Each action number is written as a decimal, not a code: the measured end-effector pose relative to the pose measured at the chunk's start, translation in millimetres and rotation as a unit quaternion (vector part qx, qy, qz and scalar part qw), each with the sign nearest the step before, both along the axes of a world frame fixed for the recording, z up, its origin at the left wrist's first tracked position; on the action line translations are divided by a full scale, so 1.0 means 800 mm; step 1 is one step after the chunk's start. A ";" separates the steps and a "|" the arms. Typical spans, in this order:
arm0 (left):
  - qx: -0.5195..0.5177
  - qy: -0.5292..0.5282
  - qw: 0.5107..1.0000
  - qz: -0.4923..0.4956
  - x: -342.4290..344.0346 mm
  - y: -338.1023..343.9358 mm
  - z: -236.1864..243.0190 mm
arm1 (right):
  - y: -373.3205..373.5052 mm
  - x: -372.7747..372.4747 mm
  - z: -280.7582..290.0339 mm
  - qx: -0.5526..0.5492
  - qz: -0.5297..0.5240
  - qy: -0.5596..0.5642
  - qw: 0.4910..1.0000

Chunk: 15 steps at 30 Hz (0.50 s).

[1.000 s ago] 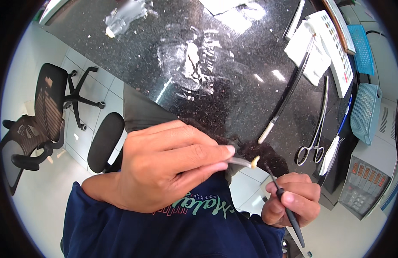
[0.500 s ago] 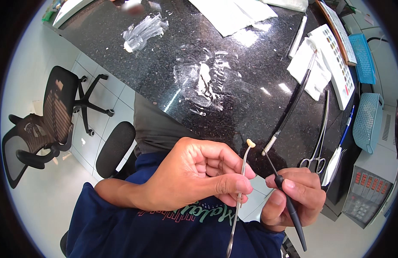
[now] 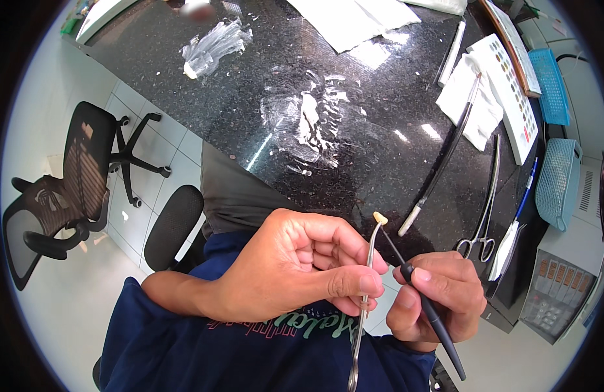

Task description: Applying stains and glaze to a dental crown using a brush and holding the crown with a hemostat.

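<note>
My left hand (image 3: 302, 268) pinches slim curved metal forceps (image 3: 358, 340) between thumb and fingers. At the bent tip sits a small yellowish tooth crown (image 3: 380, 217). My right hand (image 3: 442, 294), at the right, grips a thin-tipped black-handled dental instrument (image 3: 439, 323) like a pen. Its fine tip points up and left, right by the crown; whether it touches cannot be made out. Both hands are above my lap at the near edge of the dark speckled table (image 3: 243, 117).
White paste smears (image 3: 312, 124) mark the tabletop. To the right lie a long brush (image 3: 449, 153), scissor-handled forceps (image 3: 488, 202), a white cloth (image 3: 468, 108) and a palette with colored spots (image 3: 508, 91). Blue baskets (image 3: 556, 176) stand beyond. An office chair (image 3: 90, 153) is at left.
My right hand has moved a little left, bringing the instrument's tip closer to the crown. My left hand stays nearly still, with the forceps tilted very slightly.
</note>
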<state>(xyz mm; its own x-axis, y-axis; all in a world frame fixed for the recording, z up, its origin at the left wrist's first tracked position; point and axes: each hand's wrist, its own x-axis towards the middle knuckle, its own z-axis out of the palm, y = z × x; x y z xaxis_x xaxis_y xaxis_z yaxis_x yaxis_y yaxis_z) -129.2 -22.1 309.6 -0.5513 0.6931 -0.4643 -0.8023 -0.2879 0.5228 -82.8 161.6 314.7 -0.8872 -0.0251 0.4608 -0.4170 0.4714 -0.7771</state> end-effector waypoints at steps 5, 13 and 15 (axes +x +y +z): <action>-0.011 0.018 1.000 0.004 0.004 -0.003 0.017 | 0.009 0.003 0.018 -0.046 0.032 0.064 0.996; 0.029 0.113 0.993 -0.006 0.017 -0.031 0.004 | 0.033 -0.037 0.112 0.159 -0.104 0.171 0.967; 0.022 0.159 0.987 0.018 0.017 -0.041 0.021 | 0.036 -0.073 0.161 0.154 -0.115 0.168 0.967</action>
<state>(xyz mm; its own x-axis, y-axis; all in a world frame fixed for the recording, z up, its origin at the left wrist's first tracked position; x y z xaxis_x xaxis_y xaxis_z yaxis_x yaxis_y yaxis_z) -115.5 -55.0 326.5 -0.6883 0.6863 -0.2351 -0.5894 -0.3402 0.7327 -141.3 190.7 443.1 -0.6865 -0.0267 0.7266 -0.4786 0.7689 -0.4239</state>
